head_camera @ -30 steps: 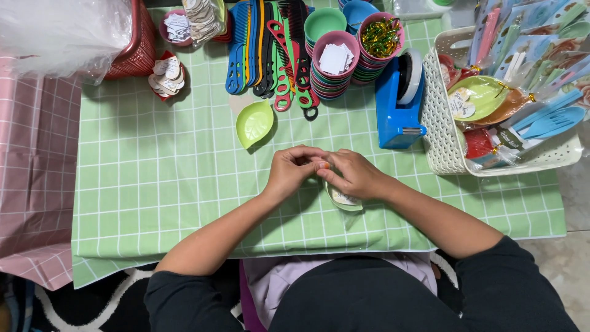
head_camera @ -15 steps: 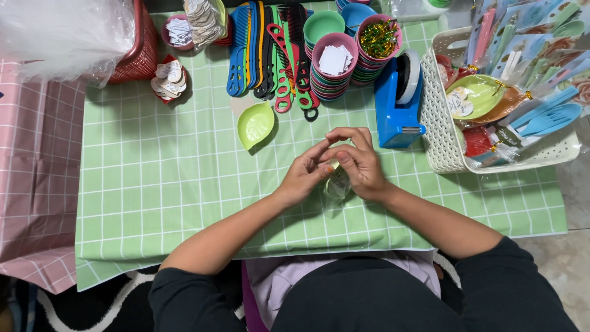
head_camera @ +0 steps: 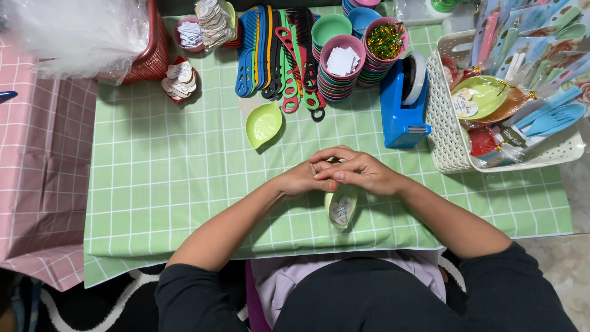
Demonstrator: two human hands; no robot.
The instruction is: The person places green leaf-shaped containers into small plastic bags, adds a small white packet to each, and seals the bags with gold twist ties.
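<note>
the tabletop (head_camera: 153, 184), spread with a green checked cloth, filled most of the view, with a pink checked cloth (head_camera: 37, 160) hanging at its left side. a white plastic basket (head_camera: 448, 154) full of wrapped coloured dishes and spoons stood at the right edge, and a red basket (head_camera: 147, 61) with clear plastic bags sat at the far left corner. a row of coloured combs (head_camera: 276, 55) lay along the far edge beside stacks of small bowls (head_camera: 335, 74), and a blue tape dispenser (head_camera: 402, 101) stood just beside the white basket. a loose green leaf-shaped dish (head_camera: 263, 125) lay near the combs. in the middle, the left hand (head_camera: 301, 180) and right hand (head_camera: 362, 172) were pressed together, fingertips meeting and pinching the top of a clear packet. that wrapped leaf-shaped dish (head_camera: 341, 208) hung just below the hands, above the near edge of the tabletop.
</note>
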